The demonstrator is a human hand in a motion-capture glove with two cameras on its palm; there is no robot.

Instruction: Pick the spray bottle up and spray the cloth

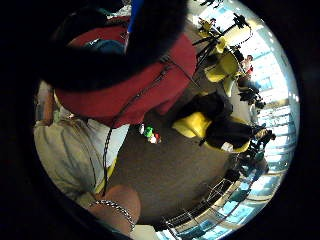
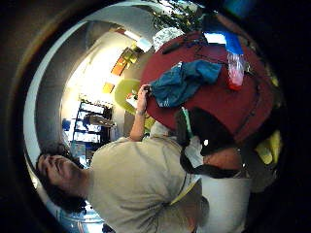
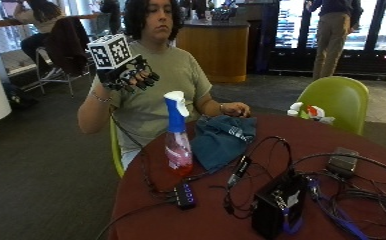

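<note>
- Task judged barely begun — spray bottle (image 3: 177, 135) untouched, upright near the table's (image 3: 353, 145) edge closest to the person, just beside the cloth (image 3: 221, 137).
- Gloved right hand (image 3: 134, 76) raised at shoulder height, well apart from the bottle and holding nothing; fingers loosely curled, not clamped on anything.
- Cloth — blue, rumpled — lay at the same edge of the table, the bare left hand (image 3: 236, 109) resting on its far side.
- Left to do, by this reading: lower the hand, grasp the bottle, aim the nozzle at the cloth, squeeze the trigger.
- Around: a black box (image 3: 276, 205) toward the front edge, a small hub (image 3: 184, 195) before the bottle, and cables (image 3: 326, 185) strewn over the far half of the table.
- One cable ran close past the bottle's base — a likely snag on lifting; path down from the hand otherwise looked open.
</note>
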